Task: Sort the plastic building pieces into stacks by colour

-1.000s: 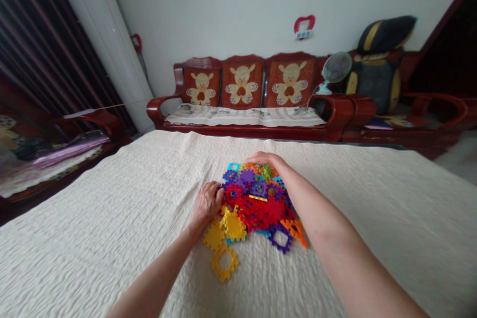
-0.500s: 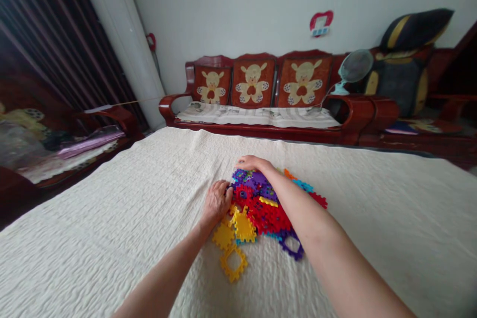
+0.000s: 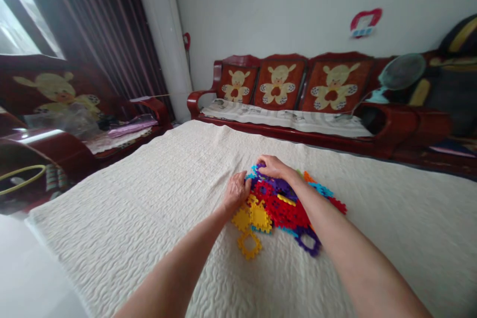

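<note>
Bear-patterned cushions (image 3: 279, 79) line the red-brown wooden sofa (image 3: 397, 125) beyond a cream quilted cloth (image 3: 149, 208), where a heap of interlocking plastic tiles (image 3: 288, 211) lies. The left hand (image 3: 237, 189), loosely curled, touches its left edge; the right hand (image 3: 275, 166) bends half-closed over its far side. I can't tell whether either grips anything.
</note>
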{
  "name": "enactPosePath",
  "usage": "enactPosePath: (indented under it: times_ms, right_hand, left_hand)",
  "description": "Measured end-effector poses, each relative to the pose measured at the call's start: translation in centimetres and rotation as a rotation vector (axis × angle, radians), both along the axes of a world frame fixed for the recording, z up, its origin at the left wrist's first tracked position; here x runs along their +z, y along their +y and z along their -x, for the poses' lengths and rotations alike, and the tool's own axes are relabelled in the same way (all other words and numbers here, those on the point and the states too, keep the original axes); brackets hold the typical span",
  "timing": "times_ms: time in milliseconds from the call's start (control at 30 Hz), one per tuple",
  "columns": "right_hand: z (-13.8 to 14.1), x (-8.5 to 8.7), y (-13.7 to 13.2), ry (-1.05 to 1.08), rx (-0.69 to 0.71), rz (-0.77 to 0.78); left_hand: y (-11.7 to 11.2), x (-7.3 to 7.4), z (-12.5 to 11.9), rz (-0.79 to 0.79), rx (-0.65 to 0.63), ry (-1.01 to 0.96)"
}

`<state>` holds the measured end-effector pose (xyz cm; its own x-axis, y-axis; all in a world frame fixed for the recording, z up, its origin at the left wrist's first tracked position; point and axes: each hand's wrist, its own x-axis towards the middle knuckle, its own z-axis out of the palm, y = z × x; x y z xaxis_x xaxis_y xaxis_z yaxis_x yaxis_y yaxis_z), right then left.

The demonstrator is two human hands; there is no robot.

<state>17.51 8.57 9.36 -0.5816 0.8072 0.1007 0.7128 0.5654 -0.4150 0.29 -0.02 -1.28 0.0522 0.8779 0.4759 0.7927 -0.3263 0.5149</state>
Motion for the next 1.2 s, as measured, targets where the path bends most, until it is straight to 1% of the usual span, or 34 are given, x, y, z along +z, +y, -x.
enactPosePath:
  times_ms: [67,167,233,300,333,367,400,467,500,533,567,600,667,767,900,1067,1200]
  right_hand:
    - [-0.7,0.1,-2.1,0.0,0.009,-0.082]
    - [-2.2,0.3,-5.1,0.011,0.03,-0.164]
    - [-3.8,0.4,-7.0,0.063,0.068,-0.167]
    - [-6.2,0.4,-8.6,0.167,0.025,-0.19]
    - [-7.7,0.2,-9.2,0.225,-0.042,-0.213]
    - [-9.3,-0.2,-9.8,0.28,-0.145,-0.242]
    - [-11.1,-0.8,-10.2,0.318,-0.275,-0.263]
    - [-14.2,-2.3,-10.8,0.334,-0.599,-0.269]
    - [-15.5,-3.2,-10.9,0.304,-0.722,-0.235]
    - [-16.4,-4.0,-11.0,0.272,-0.807,-0.181]
    - [-16.9,-4.8,-11.0,0.245,-0.853,-0.117]
    - [-17.0,-5.5,-11.0,0.225,-0.857,-0.064]
    - [-16.2,-6.4,-11.0,0.219,-0.811,-0.005]
    - [-14.1,-7.0,-10.7,0.26,-0.753,-0.008]
    - [-12.1,-7.0,-9.7,0.315,-0.727,-0.057]
    - [-10.8,-6.6,-8.3,0.364,-0.72,-0.048]
    - [-10.0,-5.9,-8.0,0.389,-0.737,-0.058]
  left_hand:
    - [-0.1,0.1,0.0,0.0,0.055,0.006]
    - [0.2,0.1,0.1,0.019,0.032,0.044]
    - [0.5,0.1,0.2,0.03,0.02,0.062]
    - [0.7,0.0,0.3,0.019,0.019,0.061]
    - [0.7,0.0,0.3,0.015,0.016,0.058]
    - [0.7,0.0,0.3,0.011,0.014,0.053]
    - [0.6,0.0,0.3,0.008,0.012,0.05]
    - [0.5,0.1,0.2,0.002,0.011,0.049]
    - [0.5,0.2,0.2,-0.001,0.009,0.051]
    - [0.4,0.3,0.1,-0.001,0.008,0.053]
    - [0.4,0.4,0.1,0.001,0.005,0.054]
    - [0.4,0.5,0.0,0.005,0.002,0.052]
    - [0.3,0.8,0.0,0.012,-0.003,0.04]
    - [0.1,1.1,0.0,0.02,-0.012,0.02]
    - [0.0,1.3,0.1,0.03,-0.031,0.021]
    - [0.3,1.0,0.2,-0.008,-0.034,0.035]
    - [0.5,0.7,0.3,-0.038,-0.021,0.003]
